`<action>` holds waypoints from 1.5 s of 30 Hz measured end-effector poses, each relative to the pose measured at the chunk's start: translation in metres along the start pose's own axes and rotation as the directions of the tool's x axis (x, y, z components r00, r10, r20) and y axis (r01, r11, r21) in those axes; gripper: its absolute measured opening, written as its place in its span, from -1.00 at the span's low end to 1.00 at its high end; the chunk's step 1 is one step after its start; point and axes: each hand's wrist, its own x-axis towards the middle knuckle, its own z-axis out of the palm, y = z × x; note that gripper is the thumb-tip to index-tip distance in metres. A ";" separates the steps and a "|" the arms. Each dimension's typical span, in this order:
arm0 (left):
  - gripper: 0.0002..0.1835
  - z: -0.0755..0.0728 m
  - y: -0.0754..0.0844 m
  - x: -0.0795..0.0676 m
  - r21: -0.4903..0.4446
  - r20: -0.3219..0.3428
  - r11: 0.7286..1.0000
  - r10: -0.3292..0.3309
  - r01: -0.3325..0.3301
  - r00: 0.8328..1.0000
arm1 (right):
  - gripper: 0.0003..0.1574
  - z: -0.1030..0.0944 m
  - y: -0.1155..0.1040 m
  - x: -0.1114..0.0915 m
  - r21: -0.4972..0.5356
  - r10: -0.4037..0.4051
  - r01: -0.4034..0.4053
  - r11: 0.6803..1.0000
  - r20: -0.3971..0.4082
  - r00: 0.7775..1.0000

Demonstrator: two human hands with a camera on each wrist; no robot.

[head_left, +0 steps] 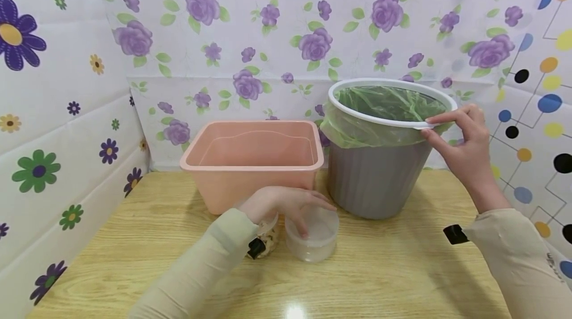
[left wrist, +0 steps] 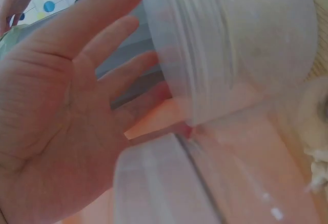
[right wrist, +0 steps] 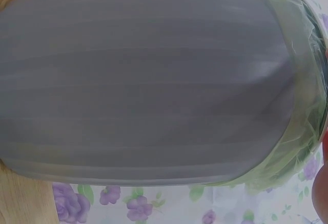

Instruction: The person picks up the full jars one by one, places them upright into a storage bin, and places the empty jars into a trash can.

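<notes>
Pinching: right hand (head_left: pixel 464 145), fingers clamped on bin rim (head_left: pixel 384 121)
Left hand (head_left: pixel 286 204): fingers spread apart over tub (head_left: pixel 311 251)
Tub: near side of box (head_left: pixel 232 185) and bin (head_left: pixel 375 180), jar (head_left: pixel 270 242) just left
Open room: surface (head_left: pixel 384 269) right of tub

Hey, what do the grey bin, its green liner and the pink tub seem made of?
Grey bin: likely rigid plastic, dull-finished, with faint bands down its wall. Green liner: thin plastic film, probably, being see-through and wrinkled. Pink tub: smooth plastic, I'd guess, from its rounded corners and even colour.
</notes>
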 end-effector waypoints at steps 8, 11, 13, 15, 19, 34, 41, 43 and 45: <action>-0.06 0.000 0.004 0.002 0.037 0.038 0.999 -0.033 0.031 0.999 | -0.75 0.000 -0.002 0.001 -0.002 0.010 -0.010 1.000 -0.001 1.000; -0.01 0.002 0.006 0.003 0.067 0.053 0.997 -0.037 0.034 0.998 | -0.75 0.000 -0.002 0.000 -0.003 0.020 -0.020 1.000 0.003 1.000; 0.03 0.005 0.008 0.004 0.083 0.060 0.996 -0.042 0.037 0.997 | -0.75 0.001 -0.002 0.000 -0.004 0.026 -0.026 1.000 0.005 1.000; 0.07 0.007 0.010 0.004 0.085 0.066 0.995 -0.049 0.043 0.997 | -0.75 0.001 -0.001 -0.001 -0.005 0.030 -0.030 1.000 0.007 1.000; 0.12 0.010 0.014 0.003 0.085 0.070 0.995 -0.057 0.051 0.996 | -0.75 0.001 0.000 -0.001 -0.004 0.024 -0.024 1.000 0.005 1.000; 0.15 0.008 0.020 0.010 0.201 0.058 0.977 -0.079 0.066 0.995 | -0.75 0.001 0.002 -0.001 -0.010 0.018 -0.018 1.000 0.001 1.000; 0.14 0.005 0.027 0.012 0.229 0.100 0.973 -0.062 0.038 0.993 | -0.73 0.001 0.012 -0.001 -0.021 0.038 -0.038 0.999 0.010 0.999; 0.14 0.003 0.029 0.013 0.236 0.103 0.972 -0.037 0.011 0.994 | -0.73 0.001 0.014 -0.001 -0.026 0.034 -0.034 0.999 0.010 0.999; 0.15 0.000 0.031 0.014 0.239 0.100 0.971 -0.008 -0.016 0.995 | -0.73 0.000 0.016 -0.001 -0.028 0.026 -0.025 0.999 0.010 1.000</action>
